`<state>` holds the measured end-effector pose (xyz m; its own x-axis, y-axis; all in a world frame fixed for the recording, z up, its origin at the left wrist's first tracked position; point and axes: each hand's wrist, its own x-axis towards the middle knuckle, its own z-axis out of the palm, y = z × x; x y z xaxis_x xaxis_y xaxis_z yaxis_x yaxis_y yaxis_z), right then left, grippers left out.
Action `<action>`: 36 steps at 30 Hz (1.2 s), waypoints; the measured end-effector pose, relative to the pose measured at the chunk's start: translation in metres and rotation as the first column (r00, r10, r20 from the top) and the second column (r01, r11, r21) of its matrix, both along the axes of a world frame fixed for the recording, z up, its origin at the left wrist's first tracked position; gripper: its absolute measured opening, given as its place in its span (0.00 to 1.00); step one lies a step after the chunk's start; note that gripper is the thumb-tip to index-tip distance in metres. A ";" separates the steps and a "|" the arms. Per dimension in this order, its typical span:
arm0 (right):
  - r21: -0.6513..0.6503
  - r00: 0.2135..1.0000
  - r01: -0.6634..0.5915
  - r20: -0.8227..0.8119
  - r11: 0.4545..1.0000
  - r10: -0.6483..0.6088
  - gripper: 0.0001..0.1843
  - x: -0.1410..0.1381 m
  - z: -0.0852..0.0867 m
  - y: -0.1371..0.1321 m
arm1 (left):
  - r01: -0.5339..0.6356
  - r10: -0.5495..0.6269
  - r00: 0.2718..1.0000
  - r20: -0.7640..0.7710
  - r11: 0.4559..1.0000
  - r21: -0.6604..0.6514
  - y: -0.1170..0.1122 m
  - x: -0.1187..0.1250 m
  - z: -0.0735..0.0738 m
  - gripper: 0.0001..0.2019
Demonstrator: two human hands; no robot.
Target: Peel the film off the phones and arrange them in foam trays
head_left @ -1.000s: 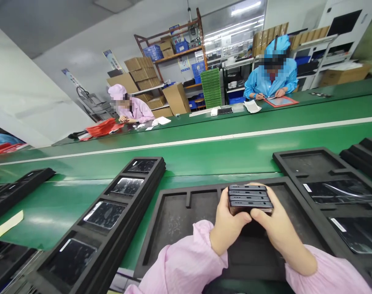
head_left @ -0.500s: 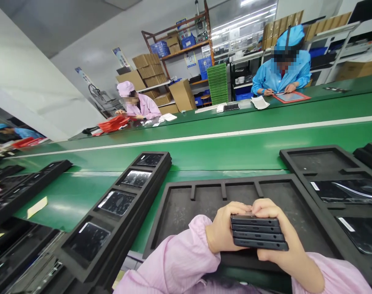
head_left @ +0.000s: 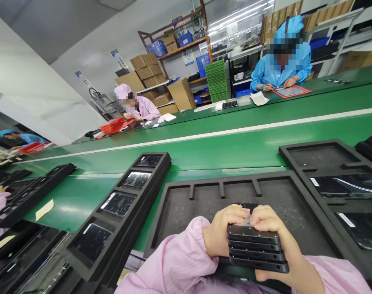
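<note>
found left hand and right hand closed together on a stack of four thin dark devices, gripping from the sides and top. located stack over the near part of a large black tray. judge step in hand as steadying or squaring the layers; rate next move as calling for even side pressure. noted tray stack at left, smaller tray at right. observed green surface, with co-worker in pink and co-worker in blue beyond.
</note>
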<state>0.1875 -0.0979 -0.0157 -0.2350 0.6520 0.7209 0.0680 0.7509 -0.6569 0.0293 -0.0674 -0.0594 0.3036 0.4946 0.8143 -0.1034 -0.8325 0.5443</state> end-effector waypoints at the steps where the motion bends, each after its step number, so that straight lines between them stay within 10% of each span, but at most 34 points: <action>1: 0.000 1.000 0.002 0.003 1.000 -0.002 0.25 0.000 0.000 0.000 | 0.003 -0.003 1.000 0.002 1.000 0.004 0.000 0.000 0.000 0.22; 23: -0.007 1.000 -0.002 -0.005 1.000 0.002 0.25 0.000 0.002 -0.001 | -0.017 0.015 0.992 -0.127 1.000 -0.013 -0.002 -0.004 -0.002 0.18; 29: -0.006 1.000 0.000 -0.008 1.000 0.000 0.25 0.000 0.002 0.000 | -0.015 -0.031 0.981 -0.190 0.971 -0.237 -0.002 -0.006 -0.007 0.19; 36: -0.011 1.000 -0.010 0.002 1.000 0.010 0.24 0.000 0.004 0.000 | 0.015 -0.021 0.997 -0.071 0.996 -0.092 -0.003 -0.003 0.000 0.17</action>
<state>0.1878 -0.0980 -0.0115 -0.2429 0.6574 0.7133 0.0620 0.7444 -0.6649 0.0259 -0.0706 -0.0589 0.3692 0.5601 0.7416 -0.0756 -0.7772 0.6246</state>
